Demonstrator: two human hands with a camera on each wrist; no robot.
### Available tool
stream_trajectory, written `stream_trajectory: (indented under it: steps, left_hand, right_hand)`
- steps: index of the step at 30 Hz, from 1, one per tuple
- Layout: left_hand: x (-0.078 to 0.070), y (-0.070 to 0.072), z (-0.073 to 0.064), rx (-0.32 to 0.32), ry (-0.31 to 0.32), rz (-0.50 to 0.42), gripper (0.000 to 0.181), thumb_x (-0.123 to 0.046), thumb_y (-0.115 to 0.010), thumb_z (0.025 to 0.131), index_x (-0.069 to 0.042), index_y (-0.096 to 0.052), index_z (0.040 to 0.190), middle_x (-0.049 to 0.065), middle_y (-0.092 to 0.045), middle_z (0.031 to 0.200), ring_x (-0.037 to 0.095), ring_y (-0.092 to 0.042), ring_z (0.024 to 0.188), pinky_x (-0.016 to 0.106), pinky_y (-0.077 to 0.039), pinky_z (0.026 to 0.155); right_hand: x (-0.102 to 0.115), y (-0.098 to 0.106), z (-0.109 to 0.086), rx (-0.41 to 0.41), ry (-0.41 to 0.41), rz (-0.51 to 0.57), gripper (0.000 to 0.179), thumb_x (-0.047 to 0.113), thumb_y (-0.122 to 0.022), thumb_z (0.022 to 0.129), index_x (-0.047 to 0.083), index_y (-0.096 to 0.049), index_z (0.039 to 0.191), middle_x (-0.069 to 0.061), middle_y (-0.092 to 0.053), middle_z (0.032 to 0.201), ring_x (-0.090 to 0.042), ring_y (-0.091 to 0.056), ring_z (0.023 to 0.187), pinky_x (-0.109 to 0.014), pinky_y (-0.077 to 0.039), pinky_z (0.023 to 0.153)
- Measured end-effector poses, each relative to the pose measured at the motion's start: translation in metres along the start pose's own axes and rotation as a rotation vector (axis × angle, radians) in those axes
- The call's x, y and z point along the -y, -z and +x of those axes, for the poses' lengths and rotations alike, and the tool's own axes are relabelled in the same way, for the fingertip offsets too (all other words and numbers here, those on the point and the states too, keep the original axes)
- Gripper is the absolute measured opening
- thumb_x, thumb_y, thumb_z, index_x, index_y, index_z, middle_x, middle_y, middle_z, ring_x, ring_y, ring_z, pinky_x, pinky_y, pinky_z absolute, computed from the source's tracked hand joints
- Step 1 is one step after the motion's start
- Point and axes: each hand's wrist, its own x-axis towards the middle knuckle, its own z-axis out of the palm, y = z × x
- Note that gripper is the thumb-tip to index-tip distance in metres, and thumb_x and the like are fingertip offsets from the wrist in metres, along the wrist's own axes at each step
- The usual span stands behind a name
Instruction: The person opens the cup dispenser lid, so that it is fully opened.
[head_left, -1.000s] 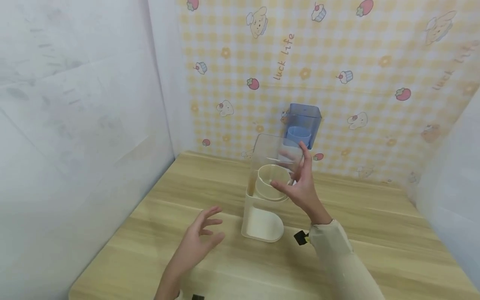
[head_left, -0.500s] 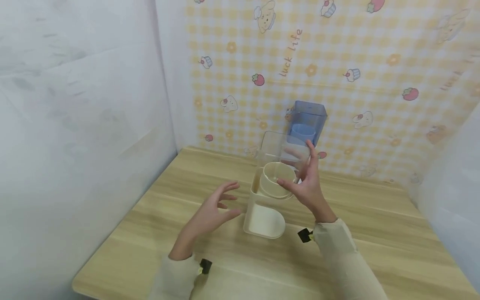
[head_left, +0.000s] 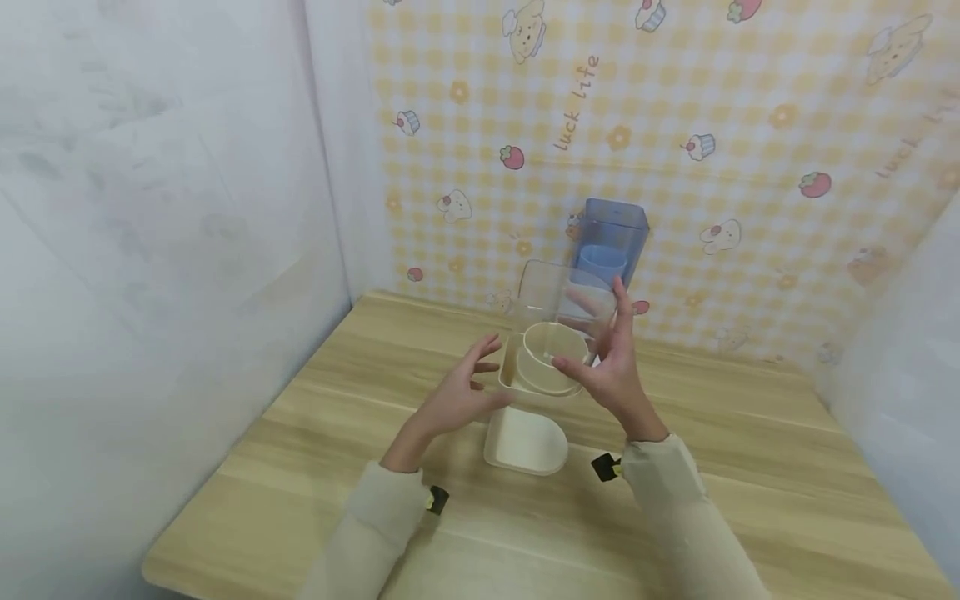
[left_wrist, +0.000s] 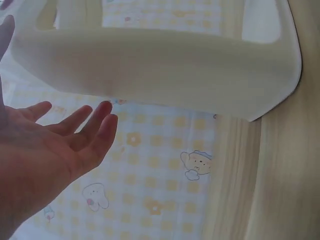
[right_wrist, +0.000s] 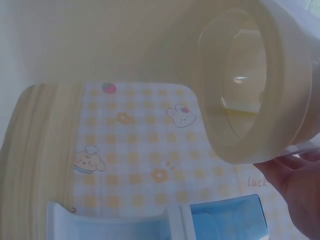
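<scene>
A cream stand [head_left: 525, 442] with a rounded base stands upright on the table. Its upper part is a clear box [head_left: 540, 287] around a round cream cup-like ring [head_left: 534, 377]. My right hand [head_left: 613, 375] grips this clear box from the right side, thumb in front at the ring and fingers behind, seen through the clear wall. Close to the stand's left side, my left hand [head_left: 459, 395] has its fingers spread, with nothing in them. In the left wrist view the fingertips lie beside the stand's cream side wall [left_wrist: 165, 70].
Behind the stand, near the patterned cloth backdrop, is a similar container with a translucent blue top [head_left: 615, 215] and a white lower part. The wooden table [head_left: 750, 492] runs up to white side walls [head_left: 187, 250]. A small black tab hangs at each cuff.
My left hand has moved up and right, closer to the stand's left side. The right hand keeps its grip on the clear box. The whole view has shifted slightly.
</scene>
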Motion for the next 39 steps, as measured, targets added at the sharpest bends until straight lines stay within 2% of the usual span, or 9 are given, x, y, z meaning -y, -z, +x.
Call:
stream_trajectory:
  steps: [6,9,12,16,24,29,33,37,39]
  left_hand:
    - [-0.001,-0.004,0.021,0.042,-0.062,0.036,0.115,-0.072,-0.067,0.077,-0.017,-0.010,0.160,0.013,-0.025,0.161,0.038,-0.034,0.140,0.056,-0.038,0.105]
    - [-0.001,-0.004,0.027,0.055,-0.101,0.008,0.122,-0.077,-0.066,0.073,-0.015,-0.008,0.160,0.016,-0.029,0.158,0.037,-0.034,0.139,0.057,-0.037,0.107]
    - [0.002,-0.005,0.030,0.052,-0.137,-0.047,0.123,-0.075,-0.069,0.074,-0.009,-0.009,0.159,0.016,-0.034,0.155,0.038,-0.037,0.137,0.059,-0.036,0.106]
    - [0.004,-0.009,0.028,0.032,-0.128,-0.081,0.117,-0.065,-0.074,0.076,-0.008,-0.013,0.159,0.014,-0.040,0.152,0.036,-0.041,0.133,0.056,-0.037,0.104]
    - [0.011,-0.015,0.033,0.072,-0.129,-0.073,0.113,-0.058,-0.077,0.075,-0.011,-0.017,0.158,0.012,-0.043,0.145,0.031,-0.040,0.131,0.053,-0.037,0.103]
    - [0.015,-0.018,0.036,0.078,-0.140,-0.050,0.121,-0.064,-0.079,0.070,-0.011,-0.013,0.157,0.013,-0.038,0.145,0.033,-0.036,0.130,0.051,-0.036,0.102]
    - [0.017,-0.020,0.037,0.059,-0.146,-0.051,0.120,-0.061,-0.080,0.071,-0.010,-0.015,0.156,0.012,-0.040,0.144,0.028,-0.040,0.127,0.046,-0.038,0.100]
    - [0.017,-0.023,0.037,0.056,-0.151,-0.076,0.112,-0.053,-0.082,0.072,-0.010,-0.019,0.153,0.013,-0.041,0.142,0.026,-0.045,0.122,0.043,-0.043,0.097]
    - [0.018,-0.024,0.039,0.070,-0.157,-0.102,0.108,-0.047,-0.083,0.073,-0.010,-0.019,0.152,0.013,-0.042,0.140,0.026,-0.049,0.119,0.042,-0.048,0.094]
  right_hand:
    - [0.003,0.002,0.000,0.004,0.009,0.005,0.110,0.020,-0.084,0.080,0.006,-0.005,0.155,-0.031,-0.039,0.145,-0.030,-0.062,0.117,-0.033,-0.052,0.094]
    - [0.005,0.001,0.003,0.020,-0.018,0.011,0.110,0.025,-0.085,0.080,0.010,-0.006,0.155,-0.032,-0.036,0.146,-0.033,-0.059,0.119,-0.038,-0.051,0.097]
    - [0.008,0.000,0.006,0.018,-0.045,0.009,0.115,0.032,-0.086,0.078,0.013,-0.004,0.156,-0.034,-0.034,0.148,-0.043,-0.050,0.127,-0.042,-0.046,0.103]
    - [0.007,-0.002,0.005,0.012,-0.040,0.021,0.123,0.036,-0.087,0.075,0.016,0.001,0.158,-0.036,-0.030,0.150,-0.052,-0.037,0.132,-0.043,-0.040,0.109]
    - [0.003,-0.003,0.004,-0.018,0.000,0.104,0.113,0.030,-0.090,0.073,0.018,-0.011,0.154,-0.031,-0.031,0.151,-0.028,-0.052,0.129,-0.037,-0.042,0.108]
    - [0.003,-0.003,0.010,-0.042,0.016,0.144,0.104,0.025,-0.091,0.070,0.014,-0.018,0.143,-0.031,-0.034,0.149,-0.035,-0.054,0.126,-0.039,-0.046,0.104]
    - [0.001,0.000,0.015,0.001,0.054,0.131,0.104,0.023,-0.090,0.073,0.012,-0.016,0.147,-0.034,-0.038,0.145,-0.035,-0.056,0.123,-0.041,-0.046,0.103]
    - [0.001,0.004,0.015,0.059,0.031,0.088,0.106,0.020,-0.089,0.075,0.010,-0.014,0.149,-0.033,-0.040,0.145,-0.029,-0.057,0.124,-0.041,-0.045,0.105]
    - [0.003,0.008,0.014,0.044,0.008,-0.003,0.103,0.024,-0.090,0.073,0.005,-0.017,0.145,-0.029,-0.040,0.145,-0.024,-0.059,0.120,-0.036,-0.044,0.105]
